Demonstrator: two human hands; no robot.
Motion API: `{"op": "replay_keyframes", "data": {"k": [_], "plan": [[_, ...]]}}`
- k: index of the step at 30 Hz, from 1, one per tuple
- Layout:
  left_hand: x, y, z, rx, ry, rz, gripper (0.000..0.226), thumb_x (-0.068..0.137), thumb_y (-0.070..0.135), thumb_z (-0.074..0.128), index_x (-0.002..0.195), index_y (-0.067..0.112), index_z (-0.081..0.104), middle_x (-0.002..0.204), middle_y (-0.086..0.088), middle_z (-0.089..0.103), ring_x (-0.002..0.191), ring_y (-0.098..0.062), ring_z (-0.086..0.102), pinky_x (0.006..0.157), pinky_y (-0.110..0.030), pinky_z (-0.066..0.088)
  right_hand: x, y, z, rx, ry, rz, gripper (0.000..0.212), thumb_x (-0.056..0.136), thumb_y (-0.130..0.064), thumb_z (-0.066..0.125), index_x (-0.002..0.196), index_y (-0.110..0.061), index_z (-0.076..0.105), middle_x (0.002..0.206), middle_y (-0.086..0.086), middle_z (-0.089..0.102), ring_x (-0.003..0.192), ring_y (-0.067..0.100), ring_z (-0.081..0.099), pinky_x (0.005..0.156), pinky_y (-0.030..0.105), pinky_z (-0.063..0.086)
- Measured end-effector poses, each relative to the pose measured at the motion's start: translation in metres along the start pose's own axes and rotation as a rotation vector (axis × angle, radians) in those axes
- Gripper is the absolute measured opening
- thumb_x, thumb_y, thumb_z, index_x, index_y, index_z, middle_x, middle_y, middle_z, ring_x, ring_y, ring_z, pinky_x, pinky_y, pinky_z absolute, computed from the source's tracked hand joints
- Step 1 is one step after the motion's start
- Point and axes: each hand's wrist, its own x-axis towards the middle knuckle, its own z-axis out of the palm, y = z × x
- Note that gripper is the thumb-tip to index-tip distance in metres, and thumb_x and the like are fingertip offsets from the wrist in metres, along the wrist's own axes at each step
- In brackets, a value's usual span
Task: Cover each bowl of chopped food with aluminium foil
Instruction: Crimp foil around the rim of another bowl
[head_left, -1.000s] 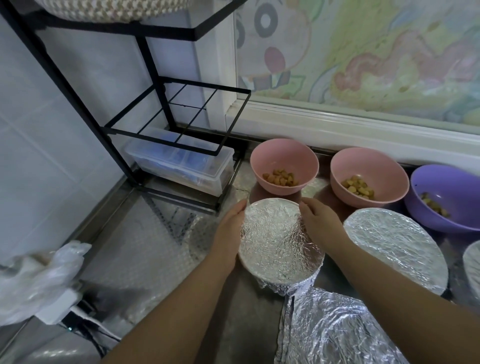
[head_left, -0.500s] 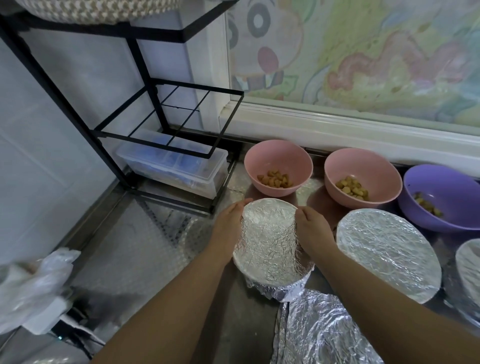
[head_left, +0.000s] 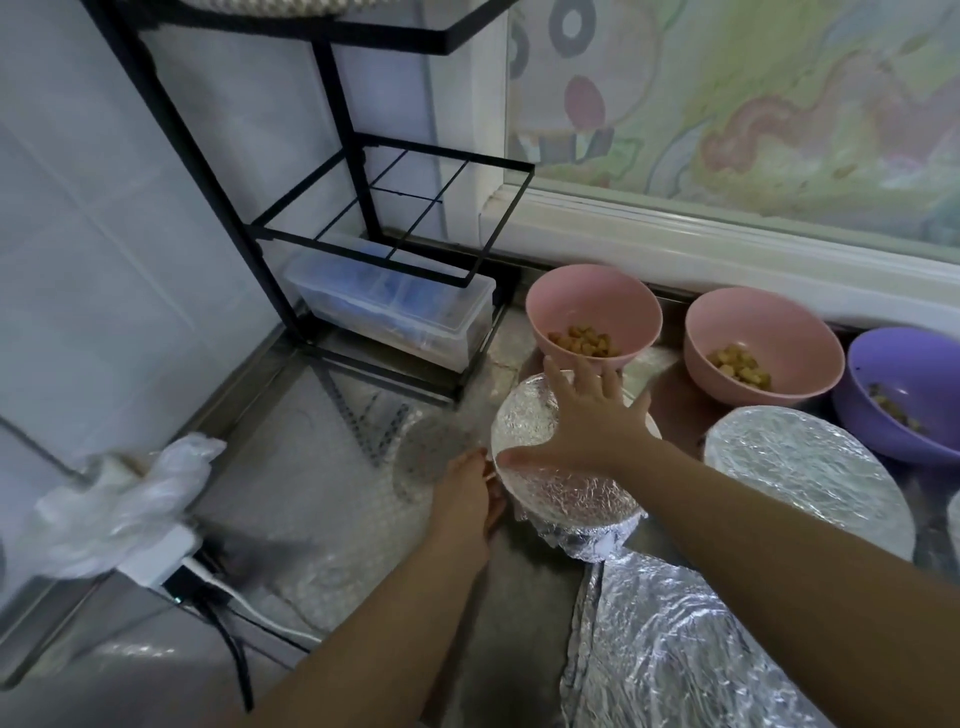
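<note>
Right hand (head_left: 597, 426) spread wide, palm down, fingers straight and fanned, laid across the top of the foil-covered bowl (head_left: 550, 493) in the middle of the frame; fingertips reaching up to the near wall of the left pink bowl (head_left: 592, 301), thumb stretched left along the foil's near edge. Impossible to tell whether pressed on the foil or just above it. Left hand (head_left: 465, 504) at the lower-left side of the same bowl, touching its edge; cannot tell whether curled under the rim or only resting against it. Foil crimped down over the rim, bunched at the bottom right. Directly below, toward the lower right, a loose crinkled foil sheet (head_left: 675, 649). To the right, a second foil-covered bowl (head_left: 800, 467). Behind, in a row along the window sill: left pink bowl uncovered with chopped food (head_left: 584, 340) inside, right pink bowl (head_left: 763, 332) likewise, then a purple bowl (head_left: 904, 379) at the right edge, also open. Farther left, a black wire rack (head_left: 332, 130) with a clear plastic box (head_left: 395, 306) on its bottom shelf. At the far left, a crumpled plastic bag (head_left: 119, 499) over a white power strip (head_left: 156, 561).
</note>
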Motion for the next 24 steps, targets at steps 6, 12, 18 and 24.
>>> {"op": "replay_keyframes", "data": {"k": [6,12,18,24], "plan": [[-0.01,-0.006,0.024,-0.256,-0.235,0.061,0.052,0.1,0.057,0.043,0.131,0.02,0.064,0.125,-0.007,0.069,0.118,-0.025,0.065,0.106,-0.047,0.046,-0.002,-0.003,0.002,-0.013,-0.009,0.049,0.14,0.05,-0.106,0.044,0.159,-0.038,-0.011,0.169,0.001,-0.016,0.154,0.039,-0.014,0.112,0.076,0.002],[0.006,-0.007,0.034,-0.246,-0.183,0.068,0.068,0.074,0.078,0.056,0.126,0.036,0.066,0.131,-0.001,0.066,0.124,-0.024,0.06,0.107,-0.052,0.043,0.001,-0.007,-0.003,0.0,-0.041,0.091,0.138,0.051,-0.105,0.044,0.16,-0.038,-0.007,0.169,0.003,-0.014,0.154,0.041,-0.009,0.112,0.076,0.006],[0.007,0.027,0.044,-0.218,-0.15,0.071,0.047,0.102,0.056,0.028,0.11,0.032,0.068,0.128,0.004,0.065,0.126,-0.02,0.052,0.111,-0.052,0.036,0.003,0.001,-0.013,0.128,-0.086,0.201,0.135,0.056,-0.103,0.046,0.16,-0.037,-0.011,0.169,0.007,-0.014,0.153,0.045,-0.005,0.115,0.073,0.013],[0.022,0.045,0.052,-0.262,-0.164,0.113,0.051,0.105,0.052,0.027,0.131,0.024,0.061,0.123,0.0,0.068,0.115,-0.022,0.063,0.098,-0.042,0.049,-0.004,0.018,-0.023,0.234,-0.156,0.304,0.144,0.053,-0.102,0.044,0.16,-0.026,-0.017,0.168,0.016,-0.013,0.152,0.048,-0.008,0.122,0.063,0.009]]}}
